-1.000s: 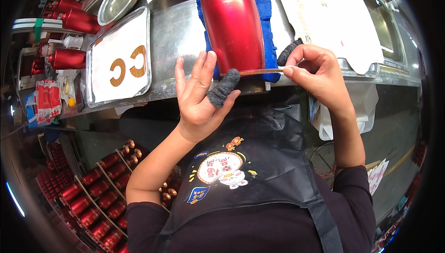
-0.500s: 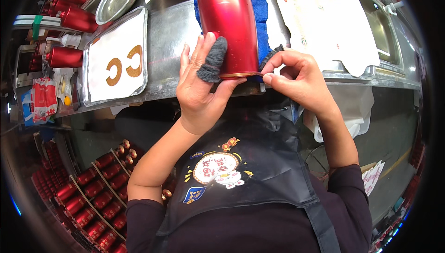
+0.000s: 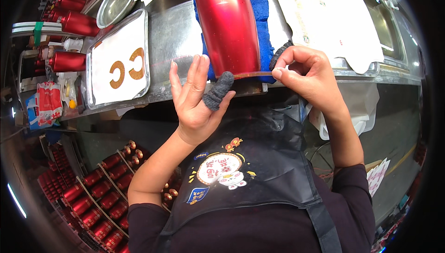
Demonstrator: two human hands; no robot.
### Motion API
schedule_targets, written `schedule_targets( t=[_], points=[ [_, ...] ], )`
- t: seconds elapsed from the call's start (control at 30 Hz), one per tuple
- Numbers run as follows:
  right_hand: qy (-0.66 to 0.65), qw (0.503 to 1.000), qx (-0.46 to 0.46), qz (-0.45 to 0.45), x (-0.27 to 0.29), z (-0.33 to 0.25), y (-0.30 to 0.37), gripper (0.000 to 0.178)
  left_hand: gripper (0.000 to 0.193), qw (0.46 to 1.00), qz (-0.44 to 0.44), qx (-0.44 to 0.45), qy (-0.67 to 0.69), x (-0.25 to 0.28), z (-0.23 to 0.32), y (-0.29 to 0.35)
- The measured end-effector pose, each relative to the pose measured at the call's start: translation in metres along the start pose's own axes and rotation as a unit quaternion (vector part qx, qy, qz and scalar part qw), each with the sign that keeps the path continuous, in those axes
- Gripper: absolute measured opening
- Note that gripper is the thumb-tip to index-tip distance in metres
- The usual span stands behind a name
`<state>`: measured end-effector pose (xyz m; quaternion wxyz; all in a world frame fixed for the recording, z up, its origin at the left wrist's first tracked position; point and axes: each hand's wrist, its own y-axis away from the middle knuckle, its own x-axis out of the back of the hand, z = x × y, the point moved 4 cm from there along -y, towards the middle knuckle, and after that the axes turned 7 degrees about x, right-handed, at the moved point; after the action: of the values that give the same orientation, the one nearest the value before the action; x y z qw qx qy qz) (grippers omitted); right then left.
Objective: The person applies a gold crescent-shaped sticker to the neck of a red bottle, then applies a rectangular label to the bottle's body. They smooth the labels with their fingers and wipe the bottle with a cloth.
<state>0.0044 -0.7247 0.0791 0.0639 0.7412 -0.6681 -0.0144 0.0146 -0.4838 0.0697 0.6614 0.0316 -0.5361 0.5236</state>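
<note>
A shiny red metal bottle [image 3: 227,26] lies on a blue cloth [image 3: 262,26], its near end toward me. Along that end runs a thin gold-brown strip [image 3: 252,74], which stretches past the bottle's right side. My right hand [image 3: 310,74] pinches the strip's right end between thumb and finger; one finger wears a dark knit finger cover [image 3: 281,54]. At the bottle's lower left corner is my left hand [image 3: 199,109], fingers spread. Its index finger, in a grey knit cover [image 3: 219,91], reaches the left end of the strip; whether it presses there I cannot tell.
On the left, a tray [image 3: 147,67] holds a white sheet with two curved gold pieces [image 3: 117,75]. Behind it stand a metal bowl [image 3: 117,3] and several red bottles. A white sheet [image 3: 324,16] covers the bench's right side. Racks of red bottles [image 3: 92,216] stand below left.
My right hand has moved slightly right, and more of the strip shows. My left hand has slid down off the bottle's side to its near end, fingers more spread.
</note>
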Motion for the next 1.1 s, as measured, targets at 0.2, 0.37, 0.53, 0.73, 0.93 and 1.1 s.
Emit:
schedule_targets(
  t=[0.2, 0.37, 0.53, 0.73, 0.93, 1.1],
  points=[
    [0.009, 1.0, 0.003, 0.001, -0.003, 0.009, -0.006, 0.013, 0.032, 0.998, 0.006, -0.05, -0.048, -0.003, 0.025, -0.022],
    [0.003, 1.0, 0.003, -0.005, -0.01, 0.014, -0.009, 0.014, 0.044, 0.997, 0.065, -0.009, -0.035, -0.015, 0.019, -0.033],
    [-0.013, 0.999, 0.017, -0.029, -0.016, 0.007, -0.003, 0.011, 0.056, 0.987, 0.048, 0.085, 0.131, -0.01, -0.006, -0.02],
    [-0.073, 0.997, -0.002, -0.008, -0.02, -0.011, -0.002, 0.011, 0.052, 0.995, 0.013, 0.059, 0.076, 0.004, -0.012, 0.01],
    [-0.059, 0.998, 0.028, 0.003, -0.019, -0.024, 0.001, 0.011, 0.047, 0.999, -0.007, 0.027, 0.04, -0.006, -0.014, 0.018],
    [-0.057, 0.998, 0.016, 0.018, -0.012, -0.012, -0.001, 0.012, 0.042, 1.0, -0.005, 0.01, 0.021, -0.006, -0.01, 0.012]
  ],
)
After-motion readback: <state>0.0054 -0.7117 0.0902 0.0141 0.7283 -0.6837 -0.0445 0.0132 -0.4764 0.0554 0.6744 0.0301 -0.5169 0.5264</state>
